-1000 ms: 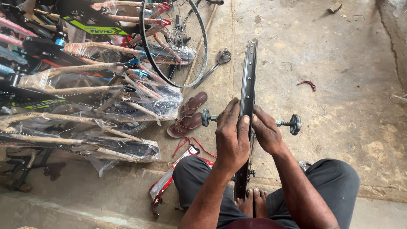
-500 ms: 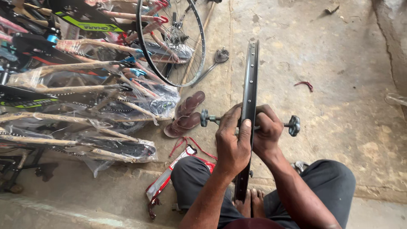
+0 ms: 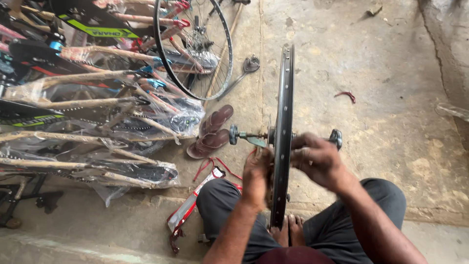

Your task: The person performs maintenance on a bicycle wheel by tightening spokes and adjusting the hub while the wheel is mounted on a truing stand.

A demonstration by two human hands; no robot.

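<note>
My left hand (image 3: pixel 256 173) is pressed against the near face of the bicycle wheel rim (image 3: pixel 282 132), fingers curled toward the hub; blurred, so I can't tell if it's clamped on anything. My right hand (image 3: pixel 317 159) is on the other face, fingers bent around the axle (image 3: pixel 246 137) area, grip also too blurred to call. Rim stands upright on edge between my knees, running 12 to 6, axle sticking out at 9 and 3 with a nut end (image 3: pixel 335 138). To work it well: keep the rim vertical, hands even on both sides. Brown sandals (image 3: pixel 211 133) at 10, spanner (image 3: pixel 243 71) at 11, spoked wheel (image 3: pixel 193 46) and wrapped bicycle frames (image 3: pixel 88 112) beyond.
</note>
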